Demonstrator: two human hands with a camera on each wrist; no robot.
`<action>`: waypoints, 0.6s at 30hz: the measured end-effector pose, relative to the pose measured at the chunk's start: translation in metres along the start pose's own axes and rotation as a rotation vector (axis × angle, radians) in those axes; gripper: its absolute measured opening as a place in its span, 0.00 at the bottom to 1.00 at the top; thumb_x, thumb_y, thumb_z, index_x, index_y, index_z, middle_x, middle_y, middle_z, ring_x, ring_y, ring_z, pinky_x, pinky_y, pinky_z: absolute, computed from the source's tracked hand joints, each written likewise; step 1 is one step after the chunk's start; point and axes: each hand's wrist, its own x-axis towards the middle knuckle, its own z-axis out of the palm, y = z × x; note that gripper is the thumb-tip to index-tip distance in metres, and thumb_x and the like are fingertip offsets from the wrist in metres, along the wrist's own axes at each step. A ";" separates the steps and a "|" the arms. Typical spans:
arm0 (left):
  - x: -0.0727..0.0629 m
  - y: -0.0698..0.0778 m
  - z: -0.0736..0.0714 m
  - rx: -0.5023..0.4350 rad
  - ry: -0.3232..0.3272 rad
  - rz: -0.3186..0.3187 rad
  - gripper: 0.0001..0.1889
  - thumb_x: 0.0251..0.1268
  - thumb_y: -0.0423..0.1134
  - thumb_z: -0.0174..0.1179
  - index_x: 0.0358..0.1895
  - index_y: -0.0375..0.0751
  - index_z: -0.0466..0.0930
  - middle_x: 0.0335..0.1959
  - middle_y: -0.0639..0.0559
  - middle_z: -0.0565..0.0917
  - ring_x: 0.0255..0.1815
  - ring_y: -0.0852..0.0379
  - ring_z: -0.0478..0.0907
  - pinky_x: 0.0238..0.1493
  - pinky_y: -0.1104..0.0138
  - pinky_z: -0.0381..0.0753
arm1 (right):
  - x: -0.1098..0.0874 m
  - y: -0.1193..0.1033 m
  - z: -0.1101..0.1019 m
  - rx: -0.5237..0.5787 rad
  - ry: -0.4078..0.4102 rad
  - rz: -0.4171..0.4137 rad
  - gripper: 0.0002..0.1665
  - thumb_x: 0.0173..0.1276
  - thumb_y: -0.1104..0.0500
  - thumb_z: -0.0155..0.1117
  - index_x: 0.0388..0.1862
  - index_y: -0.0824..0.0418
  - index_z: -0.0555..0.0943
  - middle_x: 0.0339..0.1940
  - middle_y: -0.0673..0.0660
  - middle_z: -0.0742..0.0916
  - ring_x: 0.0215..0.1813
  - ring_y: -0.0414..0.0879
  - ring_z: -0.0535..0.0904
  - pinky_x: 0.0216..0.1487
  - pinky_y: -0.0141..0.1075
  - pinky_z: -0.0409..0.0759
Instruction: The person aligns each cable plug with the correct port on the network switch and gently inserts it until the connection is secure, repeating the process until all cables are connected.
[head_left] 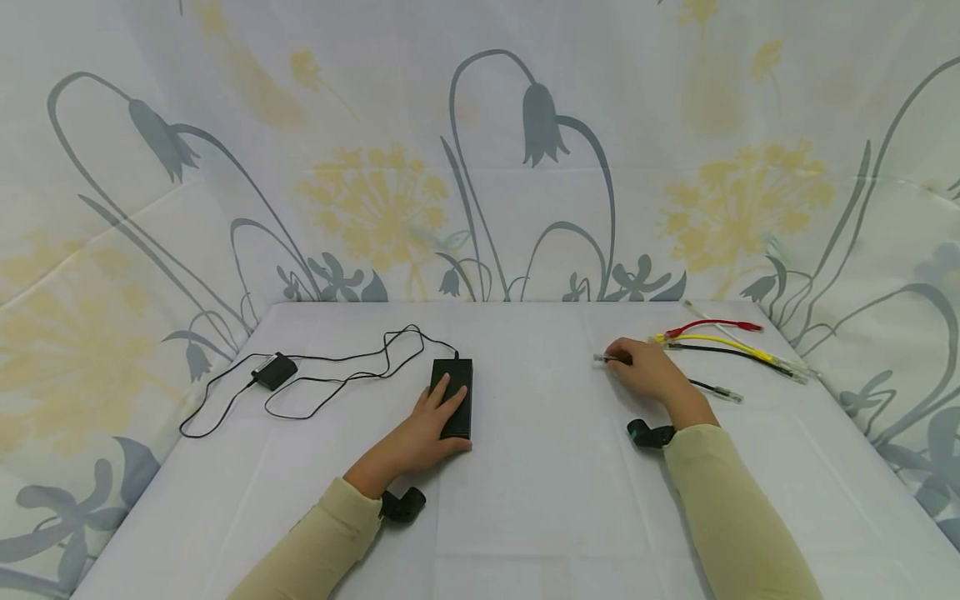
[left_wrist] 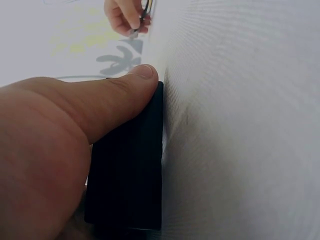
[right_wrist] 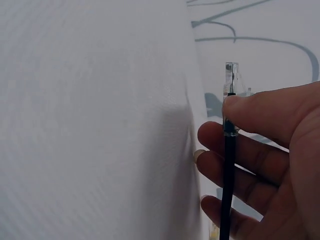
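On the white table, my left hand (head_left: 427, 429) lies across a flat black box-shaped device (head_left: 463, 375), fingers spread straight over its top. In the left wrist view, the thumb (left_wrist: 115, 97) reaches along the near face of the device (left_wrist: 132, 175). To the right, my right hand (head_left: 645, 371) pinches a black network cable (right_wrist: 228, 170) just behind its clear plug (right_wrist: 231, 77). The plug points up in the right wrist view, with the thumb on one side and bent fingers on the other. The cable's other end (head_left: 723, 392) emerges beyond this hand.
A thin black cord (head_left: 348, 379) links the device to a small black power adapter (head_left: 274, 372) at the left. Several network cables lie at the back right, including a red cable (head_left: 712, 322) and a yellow cable (head_left: 720, 339). Flower-patterned cloth (head_left: 487, 233) surrounds the table.
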 end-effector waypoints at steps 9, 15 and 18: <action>0.000 0.000 0.000 0.000 -0.002 -0.003 0.43 0.64 0.55 0.62 0.78 0.53 0.49 0.81 0.48 0.37 0.79 0.34 0.35 0.70 0.39 0.56 | 0.002 -0.004 0.005 0.013 -0.008 -0.041 0.14 0.73 0.54 0.55 0.54 0.56 0.77 0.48 0.59 0.84 0.50 0.53 0.78 0.54 0.52 0.74; 0.002 -0.002 0.001 0.002 0.002 0.002 0.44 0.64 0.55 0.62 0.78 0.53 0.49 0.81 0.47 0.37 0.79 0.34 0.36 0.70 0.39 0.57 | 0.002 -0.007 0.006 0.009 -0.021 -0.040 0.14 0.73 0.53 0.55 0.54 0.53 0.78 0.46 0.58 0.84 0.46 0.51 0.77 0.51 0.48 0.75; 0.002 -0.002 0.001 0.000 0.003 0.001 0.44 0.64 0.56 0.62 0.78 0.54 0.49 0.81 0.48 0.37 0.79 0.34 0.36 0.70 0.39 0.57 | 0.001 -0.010 0.007 0.025 -0.032 -0.047 0.14 0.73 0.55 0.55 0.54 0.54 0.78 0.46 0.58 0.84 0.46 0.52 0.76 0.50 0.48 0.74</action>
